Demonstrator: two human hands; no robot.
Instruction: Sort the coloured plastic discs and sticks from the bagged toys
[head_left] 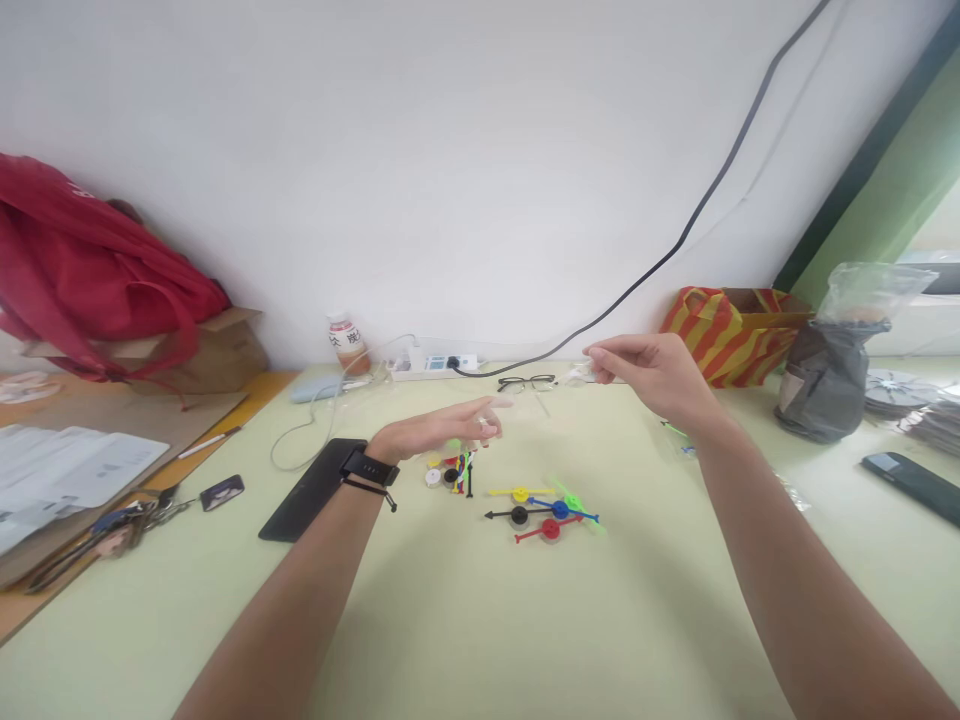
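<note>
My left hand [450, 425], with a black watch [369, 467] on its wrist, hovers over the table with the index finger stretched out and the other fingers loosely bent. Below it lie white and black discs and a bundle of coloured arrow pointers [463, 470]. My right hand [656, 375] is raised higher, thumb and fingers pinched together; whatever is between them is too small to make out. Between my forearms lies a group of arrow spinners: yellow [520, 494], black [519, 515], blue [560, 510], red [551, 527] and green [573, 500].
Glasses [527, 383] and a power strip [435, 367] are by the wall, near a bottle [348, 345]. A black tablet-like slab [311, 490] lies under my left forearm. Rightward stand a striped bag [735, 335], a grey bag [823, 385] and a phone [915, 488].
</note>
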